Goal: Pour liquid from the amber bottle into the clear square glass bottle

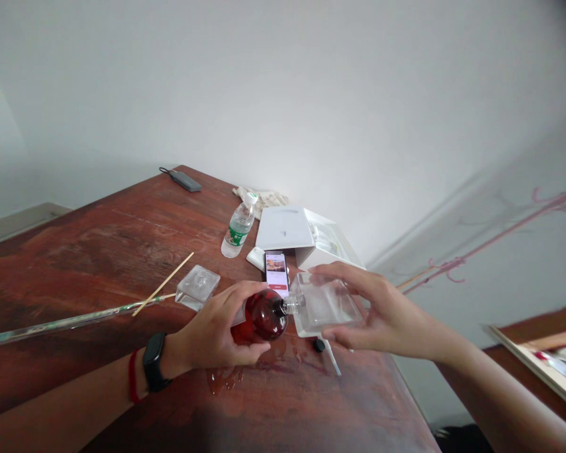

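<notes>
White walls stand behind a dark red-brown wooden surface [122,233]. The person's left hand [221,333] is curled around a round red glass bottle [265,314] and holds it just above the wood. The right hand [372,308] grips a clear square glass bottle [323,305], with the fingers on top and the thumb below. This clear bottle lies on its side, and its small neck touches the red bottle. A black watch band [153,362] and a red string [133,376] go around the left wrist.

A little red puddle [224,379] sits on the wood under the left hand. A small black cap [319,345] lies just beside the red bottle. A phone with a lit screen [277,272] lies behind the hands. A clear square glass stopper [198,284] rests near a thin wooden stick [163,284] and a long clear rod [70,322]. Farther back are a plastic water bottle with a green label [238,226], an open white box [306,236] and a grey flat gadget [185,181].
</notes>
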### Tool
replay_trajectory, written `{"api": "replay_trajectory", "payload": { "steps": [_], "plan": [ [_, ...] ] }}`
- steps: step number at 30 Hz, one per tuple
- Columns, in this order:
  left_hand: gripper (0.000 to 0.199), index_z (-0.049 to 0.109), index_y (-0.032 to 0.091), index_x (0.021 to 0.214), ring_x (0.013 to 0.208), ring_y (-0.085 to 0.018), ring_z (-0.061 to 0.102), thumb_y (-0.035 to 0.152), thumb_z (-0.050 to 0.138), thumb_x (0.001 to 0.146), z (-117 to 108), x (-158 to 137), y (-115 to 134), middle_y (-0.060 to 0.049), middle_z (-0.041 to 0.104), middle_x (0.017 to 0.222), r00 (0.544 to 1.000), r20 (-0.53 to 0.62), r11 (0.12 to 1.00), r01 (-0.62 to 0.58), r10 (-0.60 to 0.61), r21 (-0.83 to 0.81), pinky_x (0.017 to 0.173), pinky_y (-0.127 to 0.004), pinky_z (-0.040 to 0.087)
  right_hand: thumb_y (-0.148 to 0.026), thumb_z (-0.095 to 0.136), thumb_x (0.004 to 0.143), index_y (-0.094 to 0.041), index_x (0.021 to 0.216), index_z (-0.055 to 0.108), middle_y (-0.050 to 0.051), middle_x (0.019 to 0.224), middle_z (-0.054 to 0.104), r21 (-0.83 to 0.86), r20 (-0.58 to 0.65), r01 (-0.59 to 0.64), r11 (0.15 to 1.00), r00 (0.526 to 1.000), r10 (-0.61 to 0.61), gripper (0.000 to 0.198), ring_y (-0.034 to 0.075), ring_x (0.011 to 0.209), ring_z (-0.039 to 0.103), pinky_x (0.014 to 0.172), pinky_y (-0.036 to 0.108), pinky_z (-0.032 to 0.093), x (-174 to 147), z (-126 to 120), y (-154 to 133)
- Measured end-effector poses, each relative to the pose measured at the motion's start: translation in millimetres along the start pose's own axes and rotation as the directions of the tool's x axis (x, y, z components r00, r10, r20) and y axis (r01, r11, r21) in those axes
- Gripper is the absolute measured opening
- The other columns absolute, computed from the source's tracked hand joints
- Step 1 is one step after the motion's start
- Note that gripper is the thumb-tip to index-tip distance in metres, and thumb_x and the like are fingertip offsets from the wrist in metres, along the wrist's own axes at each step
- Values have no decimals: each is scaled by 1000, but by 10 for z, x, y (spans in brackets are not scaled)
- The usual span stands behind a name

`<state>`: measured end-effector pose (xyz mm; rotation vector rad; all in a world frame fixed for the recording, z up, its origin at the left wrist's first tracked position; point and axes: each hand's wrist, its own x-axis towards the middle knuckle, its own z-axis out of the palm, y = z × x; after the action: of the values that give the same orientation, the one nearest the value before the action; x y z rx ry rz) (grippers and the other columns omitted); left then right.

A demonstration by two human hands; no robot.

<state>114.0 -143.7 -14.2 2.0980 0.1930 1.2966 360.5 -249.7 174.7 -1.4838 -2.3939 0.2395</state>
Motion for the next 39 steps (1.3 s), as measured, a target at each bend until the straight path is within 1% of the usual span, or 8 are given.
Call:
{"api": "replay_trajectory", "payload": {
  "steps": [11,16,21,27,33,39],
  "plan": [
    [87,44,26,154,124,-30,72,21,85,78,-6,-1,6,-11,68,141,1000,0,1000,-1,1,6,110,-44,59,-40,88,88,-27,147,61,11,137,76,0,9,5,1000,1000,-5,66,29,122,75,107,44,62,-1,-10,-26],
    [89,43,26,155,126,-30,71,21,86,77,1,-3,-19,-11,67,143,1000,7,1000,6,-6,0,112,-45,58,-44,87,88,-26,149,59,13,141,74,-25,19,-8,1000,1000,8,69,31,127,73,106,46,62,-37,1,-9],
    [88,42,26,155,128,-30,70,21,85,78,-3,-11,-16,-12,66,144,1000,11,1000,-2,2,1,113,-45,57,-44,86,88,-26,148,59,12,143,73,-28,25,-19,999,999,20,68,31,128,73,107,47,61,-43,7,-20],
    [91,43,26,155,127,-32,70,21,88,76,9,-34,-28,-13,66,143,999,30,999,34,-34,-19,112,-49,58,-42,86,88,-24,147,61,13,142,74,-31,42,-41,999,998,42,66,31,125,74,107,47,62,-22,-14,-73],
    [89,44,27,154,131,-34,69,21,87,77,20,-59,-21,-13,65,146,996,46,996,76,-74,-42,116,-52,55,-42,85,89,-25,151,59,13,149,70,-44,55,-54,998,997,56,69,33,131,71,111,51,60,-17,-36,-110],
    [89,45,26,153,128,-32,70,17,86,75,23,-57,15,-12,66,144,994,40,993,102,-99,-62,117,-50,56,-43,85,89,-26,152,59,12,149,71,-39,72,-55,998,996,58,70,32,130,72,109,50,61,5,-50,-133]
  ]
}}
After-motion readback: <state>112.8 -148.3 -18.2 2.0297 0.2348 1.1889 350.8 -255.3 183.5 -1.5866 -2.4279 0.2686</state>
